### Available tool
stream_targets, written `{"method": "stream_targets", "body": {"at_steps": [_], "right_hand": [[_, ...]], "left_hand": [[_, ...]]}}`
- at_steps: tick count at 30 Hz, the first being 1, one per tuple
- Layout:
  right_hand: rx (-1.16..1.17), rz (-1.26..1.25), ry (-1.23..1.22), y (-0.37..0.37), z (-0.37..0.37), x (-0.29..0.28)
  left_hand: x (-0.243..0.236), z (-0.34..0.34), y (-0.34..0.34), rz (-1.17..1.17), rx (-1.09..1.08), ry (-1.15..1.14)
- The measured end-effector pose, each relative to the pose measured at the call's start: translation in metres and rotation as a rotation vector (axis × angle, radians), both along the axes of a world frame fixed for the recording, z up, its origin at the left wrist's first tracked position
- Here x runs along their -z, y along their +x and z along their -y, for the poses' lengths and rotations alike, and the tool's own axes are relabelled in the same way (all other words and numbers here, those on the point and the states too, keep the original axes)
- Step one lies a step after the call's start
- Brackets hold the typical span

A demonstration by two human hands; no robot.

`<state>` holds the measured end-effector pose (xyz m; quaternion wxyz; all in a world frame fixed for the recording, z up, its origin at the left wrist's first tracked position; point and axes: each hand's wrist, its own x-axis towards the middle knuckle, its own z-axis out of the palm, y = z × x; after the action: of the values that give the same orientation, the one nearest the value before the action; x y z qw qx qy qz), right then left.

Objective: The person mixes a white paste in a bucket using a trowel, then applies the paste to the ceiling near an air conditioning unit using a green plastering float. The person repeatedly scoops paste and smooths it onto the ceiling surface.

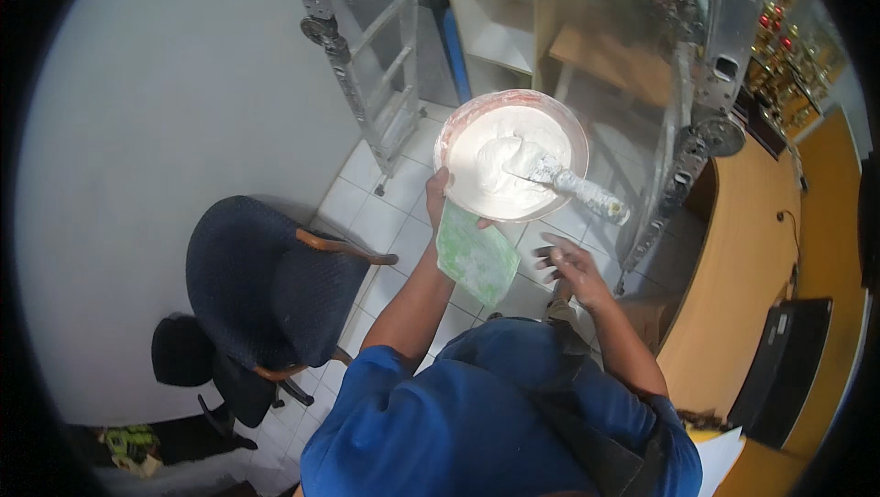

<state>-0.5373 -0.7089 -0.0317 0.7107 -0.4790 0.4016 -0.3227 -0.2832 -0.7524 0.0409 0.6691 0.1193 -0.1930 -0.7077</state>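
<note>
Gripping a bowl [467,116] of white paste [490,158]

The person's left hand [437,192] clasps its rim, green plate [477,257] alongside; right hand [576,272], fingers loosely spread, hovers near the putty knife [591,196] in the paste. Chair [247,277] stands left, desk [747,249] right, ladder [341,57] ahead

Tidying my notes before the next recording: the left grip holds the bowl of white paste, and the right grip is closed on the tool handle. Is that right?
Not quite. The head view shows the right grip open and apart from the tool handle. The left grip does hold the bowl of white paste.
</note>
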Motion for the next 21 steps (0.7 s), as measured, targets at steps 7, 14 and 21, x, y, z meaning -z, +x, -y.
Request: {"method": "stream_targets", "body": {"at_steps": [7, 14, 21], "right_hand": [[0.058, -0.420, -0.615, 0.066, -0.049, -0.059], [-0.003, -0.850, -0.852, 0.079, -0.064, -0.072], [0.052, -0.867, -0.797, 0.047, -0.050, -0.088]], "left_hand": [[0.003, 0.003, -0.011, -0.023, 0.039, 0.021], [0.018, 0.013, -0.015, -0.005, 0.080, 0.010], [0.047, 0.024, -0.020, 0.105, 0.079, 0.282]]}}
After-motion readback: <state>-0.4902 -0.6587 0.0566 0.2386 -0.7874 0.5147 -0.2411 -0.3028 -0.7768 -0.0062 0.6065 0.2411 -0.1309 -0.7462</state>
